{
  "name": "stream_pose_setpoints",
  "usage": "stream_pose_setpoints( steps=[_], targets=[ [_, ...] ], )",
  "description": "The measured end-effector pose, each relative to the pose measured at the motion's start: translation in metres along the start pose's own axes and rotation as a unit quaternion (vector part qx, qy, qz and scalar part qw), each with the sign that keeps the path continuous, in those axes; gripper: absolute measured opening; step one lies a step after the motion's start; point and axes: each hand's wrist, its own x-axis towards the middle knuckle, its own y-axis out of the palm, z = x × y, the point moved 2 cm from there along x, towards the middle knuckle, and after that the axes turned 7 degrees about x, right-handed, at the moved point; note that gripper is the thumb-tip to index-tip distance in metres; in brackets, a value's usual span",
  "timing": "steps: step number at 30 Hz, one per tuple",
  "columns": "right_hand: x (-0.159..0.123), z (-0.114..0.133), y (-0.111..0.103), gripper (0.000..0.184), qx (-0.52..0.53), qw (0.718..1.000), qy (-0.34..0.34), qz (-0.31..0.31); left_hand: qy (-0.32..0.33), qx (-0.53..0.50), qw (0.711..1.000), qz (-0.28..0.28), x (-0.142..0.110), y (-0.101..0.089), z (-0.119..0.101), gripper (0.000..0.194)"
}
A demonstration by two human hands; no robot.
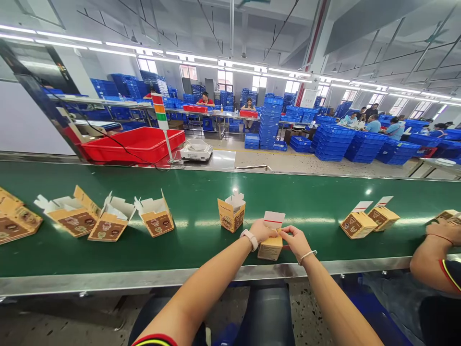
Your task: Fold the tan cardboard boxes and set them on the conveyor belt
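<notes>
The green conveyor belt (230, 185) carried printed cardboard cartons (74, 216), apparently half-folded toward the left, and closed ones (358, 225) with raised white tabs toward the right.

We saw a very bright room. Long white ceiling lights (201, 60) and far windows (225, 79) gave the light. Shiny white spots lay on the green belt (194, 252). A soft shadow lay under the near box (270, 249). The picture was sharp, but the left and right edges looked bent.
</notes>
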Motion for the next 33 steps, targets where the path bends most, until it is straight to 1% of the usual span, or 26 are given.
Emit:
stream_pose_setpoints(
  steps=[3,6,9,11,13,16,18,19,20,21,22,23,24,25,26,27,28,29,30,31,32,33],
  targets=[
    [-0.001,0.0,-0.004,0.025,0.002,1.0,-0.004,-0.02,0.017,0.029,0.999,-0.007,0.001,0.002,-0.004,0.024],
    [-0.001,-0.001,-0.006,0.024,0.012,0.999,-0.007,-0.03,0.019,0.037,0.999,-0.025,0.002,0.005,-0.006,0.027],
    [-0.001,-0.001,-0.007,0.024,0.024,0.999,-0.001,-0.038,-0.016,-0.029,0.999,-0.032,-0.001,0.008,-0.008,0.03],
    [0.0,-0.001,-0.008,0.024,0.026,0.999,0.001,-0.048,-0.04,-0.082,0.996,-0.012,-0.003,0.01,-0.012,0.025],
    [0.001,-0.002,-0.008,0.024,0.026,0.998,0.0,-0.053,-0.047,-0.109,0.993,0.004,-0.006,0.01,-0.017,0.018],
    [0.004,-0.003,-0.009,0.026,0.025,0.998,0.012,-0.048,-0.046,-0.12,0.992,-0.014,-0.013,0.004,-0.02,0.009],
    [0.004,-0.002,-0.014,0.027,0.02,0.998,0.009,-0.067,-0.036,-0.117,0.992,-0.037,-0.021,-0.007,-0.016,0.007],
    [0.003,-0.001,-0.017,0.028,0.015,0.995,-0.007,-0.094,-0.016,-0.108,0.992,-0.064,-0.026,-0.014,-0.012,0.007],
    [0.001,0.0,-0.021,0.029,0.009,0.99,-0.039,-0.132,0.018,-0.092,0.99,-0.109,-0.031,-0.024,-0.008,0.009],
    [-0.003,0.003,-0.025,0.031,0.002,0.98,-0.085,-0.178,0.061,-0.068,0.981,-0.172,-0.036,-0.035,-0.004,0.012],
    [-0.009,0.005,-0.027,0.032,-0.005,0.964,-0.143,-0.223,0.107,-0.038,0.963,-0.245,-0.041,-0.046,0.0,0.018],
    [-0.017,0.008,-0.027,0.031,-0.012,0.944,-0.206,-0.258,0.147,-0.004,0.937,-0.316,-0.045,-0.058,0.004,0.028],
    [-0.026,0.009,-0.024,0.029,-0.018,0.924,-0.266,-0.274,0.17,0.03,0.913,-0.37,-0.046,-0.067,0.006,0.043],
    [-0.035,0.009,-0.017,0.026,-0.023,0.91,-0.317,-0.266,0.174,0.058,0.899,-0.398,-0.045,-0.074,0.008,0.059],
    [-0.043,0.009,-0.007,0.023,-0.028,0.904,-0.355,-0.236,0.167,0.082,0.898,-0.4,-0.041,-0.079,0.009,0.076],
    [-0.05,0.007,0.006,0.019,-0.033,0.907,-0.377,-0.186,0.154,0.099,0.906,-0.381,-0.035,-0.082,0.009,0.087],
    [-0.055,0.004,0.02,0.017,-0.038,0.913,-0.386,-0.126,0.138,0.106,0.92,-0.352,-0.029,-0.083,0.009,0.092],
    [-0.058,0.001,0.034,0.015,-0.042,0.919,-0.386,-0.067,0.123,0.104,0.933,-0.321,-0.023,-0.083,0.01,0.092],
    [-0.059,-0.003,0.047,0.016,-0.045,0.923,-0.381,-0.022,0.113,0.092,0.945,-0.294,-0.018,-0.082,0.011,0.09],
    [-0.057,-0.007,0.057,0.018,-0.044,0.927,-0.371,0.002,0.11,0.074,0.954,-0.268,-0.014,-0.082,0.013,0.087],
    [-0.052,-0.011,0.064,0.023,-0.036,0.933,-0.359,0.004,0.117,0.054,0.963,-0.238,-0.012,-0.082,0.016,0.086],
    [-0.045,-0.015,0.067,0.029,-0.018,0.94,-0.342,-0.01,0.131,0.035,0.97,-0.2,-0.012,-0.085,0.019,0.087]
  ],
)
